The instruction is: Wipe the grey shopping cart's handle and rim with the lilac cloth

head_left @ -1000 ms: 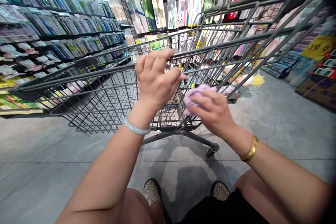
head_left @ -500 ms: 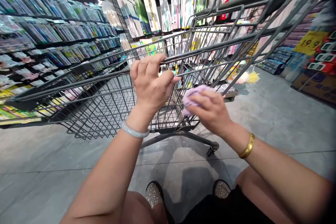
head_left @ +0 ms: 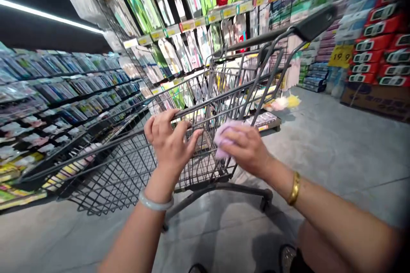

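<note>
A dark grey wire shopping cart stands in front of me in a shop aisle. My left hand is closed over the top rail of the cart's side, fingers curled round the bar. My right hand is closed on a pale purple cloth and presses it against the cart's wire side just right of the left hand. The cart's black handle rises at the upper right. A pale bangle sits on my left wrist and a gold one on my right.
Shelves of packaged goods run along the left. Hanging packs with yellow price tags fill the rack behind the cart. Stacked red boxes and a yellow price sign stand at the right. Grey tiled floor spreads to the right.
The view has tilted up and pulled back, so cart and hands sit lower in frame. Both hands stay on the cart's side, the right still pressing the cloth.
</note>
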Demonstrator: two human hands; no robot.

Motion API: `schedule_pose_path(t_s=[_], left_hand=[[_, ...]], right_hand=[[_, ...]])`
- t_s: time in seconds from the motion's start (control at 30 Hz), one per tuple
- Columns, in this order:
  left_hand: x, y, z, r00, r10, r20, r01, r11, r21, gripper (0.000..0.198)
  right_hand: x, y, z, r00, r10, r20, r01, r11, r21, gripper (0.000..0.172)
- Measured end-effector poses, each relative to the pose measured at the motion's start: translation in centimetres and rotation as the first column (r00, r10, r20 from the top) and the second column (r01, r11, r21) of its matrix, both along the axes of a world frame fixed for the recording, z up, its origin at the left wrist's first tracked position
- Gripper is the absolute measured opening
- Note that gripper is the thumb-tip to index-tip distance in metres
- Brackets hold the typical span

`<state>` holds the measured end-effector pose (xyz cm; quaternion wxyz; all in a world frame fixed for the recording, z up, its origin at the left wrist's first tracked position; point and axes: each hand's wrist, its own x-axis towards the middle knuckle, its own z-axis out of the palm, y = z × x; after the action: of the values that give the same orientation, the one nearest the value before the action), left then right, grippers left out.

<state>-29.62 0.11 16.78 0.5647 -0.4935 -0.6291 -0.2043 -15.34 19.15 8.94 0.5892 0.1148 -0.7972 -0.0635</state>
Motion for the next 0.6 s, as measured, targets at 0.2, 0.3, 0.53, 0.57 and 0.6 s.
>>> schedule_pose_path(t_s=[0.2, 0.3, 0.53, 0.57, 0.6], left_hand=[[3.3, 2.2, 0.9, 0.996, -0.09, -0.009, 0.09, 0.996, 0.011, 0.049], [4.2, 4.0, -0.1, 0.998, -0.056, 0.033, 0.059, 0.993, -0.107, 0.057], [3.8, 6.0, -3.4, 1.0, -0.013, 0.012, 0.016, 0.962, -0.273, 0.075], [3.7, 5.9, -3.5, 1.0, -0.015, -0.003, 0.014, 0.963, -0.271, 0.075], [3.6, 5.7, -3.3, 1.0, -0.023, -0.018, 0.017, 0.963, -0.268, 0.076]], right_hand=[[2.1, 2.0, 3.2, 0.992, -0.012, -0.124, -0.008, 0.988, -0.157, 0.017], [3.2, 4.4, 4.7, 0.956, -0.14, -0.259, 0.038, 0.932, -0.362, 0.026], [1.9, 1.9, 0.3, 0.994, -0.024, 0.106, 0.038, 0.991, -0.13, 0.018], [2.0, 1.7, 0.2, 0.989, -0.009, 0.145, 0.023, 0.995, -0.1, 0.016], [2.1, 1.8, 0.4, 0.989, 0.003, 0.149, 0.011, 0.996, -0.091, 0.015]])
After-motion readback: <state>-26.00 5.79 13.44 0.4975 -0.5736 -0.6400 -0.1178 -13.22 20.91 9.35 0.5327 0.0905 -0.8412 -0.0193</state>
